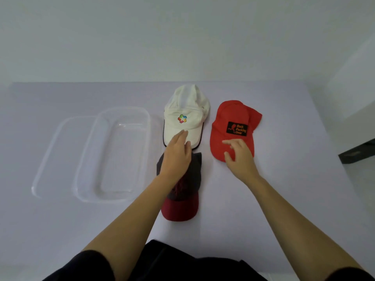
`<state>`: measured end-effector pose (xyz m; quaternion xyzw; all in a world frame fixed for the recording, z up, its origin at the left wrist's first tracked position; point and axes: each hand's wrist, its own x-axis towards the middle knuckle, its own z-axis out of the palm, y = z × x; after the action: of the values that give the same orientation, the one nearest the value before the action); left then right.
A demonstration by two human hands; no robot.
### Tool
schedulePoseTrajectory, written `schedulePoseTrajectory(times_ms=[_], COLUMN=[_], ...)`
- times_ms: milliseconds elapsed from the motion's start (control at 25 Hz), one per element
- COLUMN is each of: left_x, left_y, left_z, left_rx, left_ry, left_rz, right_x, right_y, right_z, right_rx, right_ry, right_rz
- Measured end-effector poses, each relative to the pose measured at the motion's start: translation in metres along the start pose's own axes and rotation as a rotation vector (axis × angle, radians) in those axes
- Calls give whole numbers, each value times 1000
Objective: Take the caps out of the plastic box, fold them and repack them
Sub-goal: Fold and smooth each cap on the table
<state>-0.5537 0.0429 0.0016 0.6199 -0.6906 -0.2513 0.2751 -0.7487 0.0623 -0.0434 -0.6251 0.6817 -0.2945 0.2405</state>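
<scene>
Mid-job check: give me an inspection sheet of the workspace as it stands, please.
Surface: pale table, flat.
Job's things: clear box on the left, empty; its lid overlaps it on its far left side. The white cap, red cap and dark cap with a maroon brim lie on the table to the box's right.
Clutter: nothing seen.
Hands: left hand open over the white cap's brim; right hand loosely curled over the red cap's brim, holding nothing.
Cables: nothing seen.
Surroundings: plain wall behind; dark object at the right edge, unclear.
</scene>
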Motion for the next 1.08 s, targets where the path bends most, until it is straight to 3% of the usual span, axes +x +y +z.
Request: schedulePoseTrajectory(times_ms=[80, 200, 360, 600, 1000, 1080], left_x=[7, 11, 14, 25, -2, -1], left_y=[18, 28, 26, 32, 40, 37], left_z=[24, 66, 111, 147, 143, 133], left_rx=[28, 115, 265, 429, 395, 309], left_ry=[-98, -312, -572, -475, -421, -419], left_rz=[95, 164, 87, 48, 266, 228], right_x=[-1, 0, 9, -4, -14, -22], right_y=[23, 50, 64, 70, 81, 71], right_z=[-11, -11, -3, -12, -25, -25], right_rx=[-122, -315, -448, -474, -343, -337], right_ry=[-10, -206, -258, -203, -15, 30], right_rz=[74, 218, 172, 88, 150, 134])
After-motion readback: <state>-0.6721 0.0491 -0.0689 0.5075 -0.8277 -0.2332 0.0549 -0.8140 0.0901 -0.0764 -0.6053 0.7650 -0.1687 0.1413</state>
